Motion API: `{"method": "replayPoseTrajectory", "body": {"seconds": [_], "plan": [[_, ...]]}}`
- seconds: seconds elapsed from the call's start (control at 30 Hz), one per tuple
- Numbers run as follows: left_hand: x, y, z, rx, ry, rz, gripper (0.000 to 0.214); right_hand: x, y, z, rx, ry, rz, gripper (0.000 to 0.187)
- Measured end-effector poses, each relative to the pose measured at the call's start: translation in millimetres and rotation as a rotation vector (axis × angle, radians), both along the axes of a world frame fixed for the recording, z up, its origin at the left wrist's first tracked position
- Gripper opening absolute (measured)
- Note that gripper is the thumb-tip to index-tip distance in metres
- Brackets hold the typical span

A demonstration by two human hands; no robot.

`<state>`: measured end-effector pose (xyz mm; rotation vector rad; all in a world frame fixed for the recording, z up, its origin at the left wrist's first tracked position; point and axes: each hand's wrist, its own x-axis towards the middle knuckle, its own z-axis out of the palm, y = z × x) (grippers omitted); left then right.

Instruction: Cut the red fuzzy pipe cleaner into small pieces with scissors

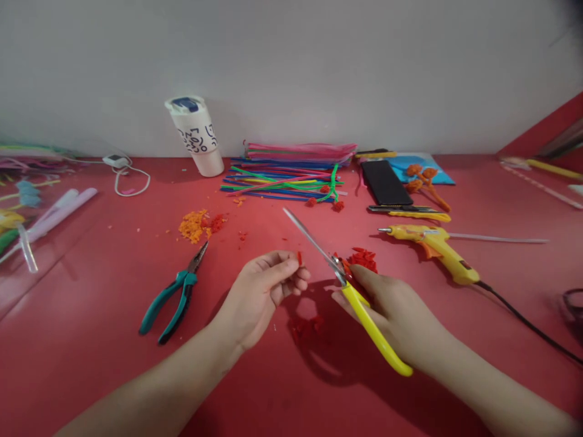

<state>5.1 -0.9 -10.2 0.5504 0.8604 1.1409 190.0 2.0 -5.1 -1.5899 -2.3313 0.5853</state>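
My left hand pinches a small red piece between thumb and forefinger. My right hand grips a pair of yellow-handled scissors, whose metal blade points up and left, close to the red piece but apart from it. Behind the right hand lies a pile of red clippings. More red clippings rest on the table in the shadow between my forearms. Orange clippings with some red ones beside them form a heap farther back on the left.
Teal-handled pliers lie left of my left hand. A yellow glue gun with its cord is at the right. Pipe cleaners, a white tumbler, a black phone and a utility knife stand or lie at the back.
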Motion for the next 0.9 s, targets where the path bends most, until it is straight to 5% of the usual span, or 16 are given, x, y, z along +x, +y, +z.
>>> {"method": "replayPoseTrajectory", "body": {"seconds": [0.17,0.3,0.5,0.73,0.9], "plan": [[7,-6,1.7,-0.032,0.051,-0.262,0.008,-10,-1,-1.4,-0.29,0.548,-0.136,0.018],[10,-8,0.6,-0.059,0.124,-0.354,0.01,-9,-2,-5.2,-0.428,0.76,-0.034,0.023],[12,-9,0.7,-0.05,0.187,-0.393,0.009,-10,-4,4.7,-0.5,0.69,-0.09,0.016],[18,-12,2.2,0.114,0.519,-0.269,0.004,-16,-8,8.5,-0.354,0.508,-0.148,0.009],[17,-11,6.3,0.087,0.505,-0.178,0.003,-6,-5,4.5,-0.21,0.384,-0.075,0.02]]}}
